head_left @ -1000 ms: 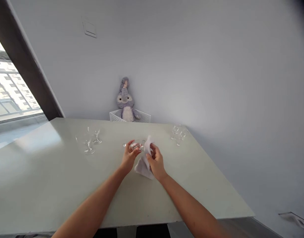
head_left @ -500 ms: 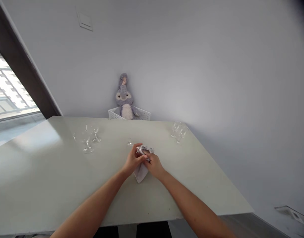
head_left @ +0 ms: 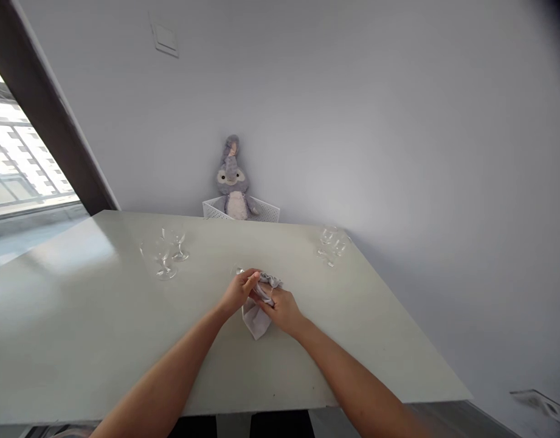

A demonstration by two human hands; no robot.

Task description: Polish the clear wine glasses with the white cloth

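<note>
My left hand (head_left: 238, 293) is closed around a clear stemmed glass, whose foot (head_left: 239, 269) pokes out past the fingers on the left. My right hand (head_left: 282, 309) presses a pale grey cloth (head_left: 256, 321) to the bowl end of the glass, with its fingers partly inside. One corner of the cloth hangs down under the hands, and a bunched part shows above them. Most of the glass is hidden by fingers and cloth. Both hands are just above the middle of the white table (head_left: 207, 365).
On the left stand two stemmed glasses, a nearer one (head_left: 165, 261) and a farther one (head_left: 178, 246). A cluster of small glasses (head_left: 332, 244) is near the right far edge. Behind the table, a plush toy (head_left: 234, 185) sits in a white perforated basket (head_left: 266, 210) against the wall.
The glass has turned and tipped in my left hand, its foot now closer to the fingers. My right hand has shifted slightly with the cloth. The camera view moved a little.
</note>
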